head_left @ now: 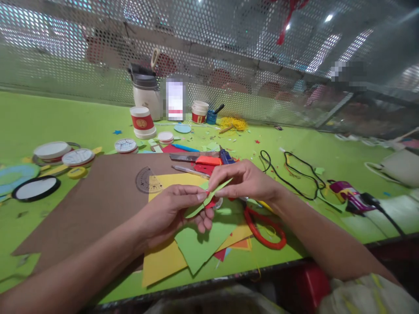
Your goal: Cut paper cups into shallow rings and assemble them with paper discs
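Observation:
Between my two hands is a narrow strip of light green paper (199, 207) with a wavy edge, tilted up to the right. My left hand (183, 203) pinches its lower part between thumb and fingers. At its upper part, my right hand (242, 181) is closed on the same paper with thumb and forefinger. A small red piece shows behind the strip; its kind I cannot make out. Below the hands lie a green paper sheet (203, 248) and a yellow sheet (163, 261). Red-handled scissors (279, 244) rest beside my right wrist, their blades mostly hidden.
Brown cardboard (108, 196) carries a clear protractor (147, 179). A box cutter (207, 161) and glue gun (226, 156) lie beyond my hands. Paper cups (143, 124), a jug (146, 98) and yellow shreds (234, 123) stand farther back. A black cord (294, 194) loops at right.

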The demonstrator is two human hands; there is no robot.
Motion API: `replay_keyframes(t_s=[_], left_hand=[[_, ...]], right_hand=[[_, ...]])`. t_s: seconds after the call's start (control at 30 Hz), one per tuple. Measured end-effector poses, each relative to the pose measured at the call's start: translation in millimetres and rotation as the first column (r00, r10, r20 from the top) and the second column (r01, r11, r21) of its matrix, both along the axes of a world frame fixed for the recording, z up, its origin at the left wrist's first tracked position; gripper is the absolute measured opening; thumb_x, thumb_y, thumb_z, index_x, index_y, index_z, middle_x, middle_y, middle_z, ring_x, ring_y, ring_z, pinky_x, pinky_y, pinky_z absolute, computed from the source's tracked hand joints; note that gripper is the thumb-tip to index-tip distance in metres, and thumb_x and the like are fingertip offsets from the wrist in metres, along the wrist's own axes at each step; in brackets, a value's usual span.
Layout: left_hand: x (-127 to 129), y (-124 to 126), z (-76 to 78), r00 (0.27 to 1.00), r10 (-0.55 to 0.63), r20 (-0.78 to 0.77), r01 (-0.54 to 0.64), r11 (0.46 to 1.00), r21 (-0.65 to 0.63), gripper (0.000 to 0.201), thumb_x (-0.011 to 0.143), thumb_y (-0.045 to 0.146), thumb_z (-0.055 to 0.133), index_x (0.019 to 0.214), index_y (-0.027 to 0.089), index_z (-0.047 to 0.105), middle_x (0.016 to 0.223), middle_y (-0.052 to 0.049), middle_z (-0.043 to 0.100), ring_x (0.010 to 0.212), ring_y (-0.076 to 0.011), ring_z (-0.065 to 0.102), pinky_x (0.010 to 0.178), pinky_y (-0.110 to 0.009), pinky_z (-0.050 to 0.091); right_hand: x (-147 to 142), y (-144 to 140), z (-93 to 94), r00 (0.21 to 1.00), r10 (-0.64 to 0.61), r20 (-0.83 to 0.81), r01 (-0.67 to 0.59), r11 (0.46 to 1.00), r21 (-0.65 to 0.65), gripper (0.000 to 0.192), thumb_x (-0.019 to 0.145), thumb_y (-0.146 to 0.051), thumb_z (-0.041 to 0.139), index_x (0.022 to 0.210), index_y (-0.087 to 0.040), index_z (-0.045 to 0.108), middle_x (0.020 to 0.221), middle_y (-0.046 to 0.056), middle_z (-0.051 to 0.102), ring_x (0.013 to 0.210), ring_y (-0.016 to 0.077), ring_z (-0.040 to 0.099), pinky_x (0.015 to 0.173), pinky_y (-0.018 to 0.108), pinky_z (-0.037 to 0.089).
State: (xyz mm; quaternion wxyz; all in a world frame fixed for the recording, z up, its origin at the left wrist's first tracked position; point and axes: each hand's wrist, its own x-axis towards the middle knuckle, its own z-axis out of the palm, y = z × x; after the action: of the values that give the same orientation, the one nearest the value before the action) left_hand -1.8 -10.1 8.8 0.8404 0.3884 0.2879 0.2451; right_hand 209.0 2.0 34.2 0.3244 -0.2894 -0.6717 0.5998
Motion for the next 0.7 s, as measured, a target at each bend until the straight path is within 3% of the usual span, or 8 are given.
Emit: replay_keyframes(t_s=[0.13,0.37,0.5,0.7], left_hand=[[1,2,-1.8,1.0,-0.002,-0.001,0.002,1.0,0.013,0.022,0.089,0.018,0.056,0.08,0.007,0.073,0.069,-0.011,0.072,0.058,-0.017,0.068,0.057,-0.025,0.054],[7,3,-9.5,0.977,0.195,-0.086,-0.186,0.977,0.103,0.02,0.09,0.018,0.056,0.086,0.008,0.073,0.082,-0.014,0.076,0.071,-0.0193,0.071,0.068,-0.029,0.058],[9,1,-8.1,0.978,0.184,-0.095,-0.174,0.979,0.104,0.023,0.091,0.02,0.056,0.088,0.006,0.073,0.085,-0.016,0.076,0.073,-0.0204,0.071,0.072,-0.032,0.059],[9,-1,-1.8,0.976,0.201,-0.084,-0.196,0.979,0.062,0.026,0.091,0.018,0.054,0.083,0.006,0.074,0.081,-0.016,0.076,0.068,-0.0196,0.069,0.071,-0.032,0.058]], right_hand=[[-4,0,-6.8,0.994,-0.107,-0.036,0.107,0.994,-0.002,0.004,0.077,-0.02,0.074,0.075,-0.018,0.071,0.076,0.0,0.064,0.066,0.012,0.06,0.065,0.027,0.051],[-14,0,-19.9,0.952,-0.305,0.03,0.307,0.946,-0.106,0.026,0.078,-0.04,0.072,0.074,-0.017,0.061,0.056,-0.002,0.06,0.048,0.0104,0.054,0.045,0.022,0.043],[-22,-1,-26.7,0.901,-0.428,0.075,0.43,0.903,-0.017,0.029,0.075,-0.04,0.074,0.07,-0.017,0.058,0.057,-0.004,0.056,0.049,0.0084,0.048,0.049,0.022,0.04],[-30,-6,-33.6,0.82,-0.56,0.121,0.528,0.821,0.219,0.018,0.079,-0.031,0.066,0.07,-0.018,0.058,0.058,-0.005,0.049,0.053,0.0106,0.042,0.05,0.025,0.035]])
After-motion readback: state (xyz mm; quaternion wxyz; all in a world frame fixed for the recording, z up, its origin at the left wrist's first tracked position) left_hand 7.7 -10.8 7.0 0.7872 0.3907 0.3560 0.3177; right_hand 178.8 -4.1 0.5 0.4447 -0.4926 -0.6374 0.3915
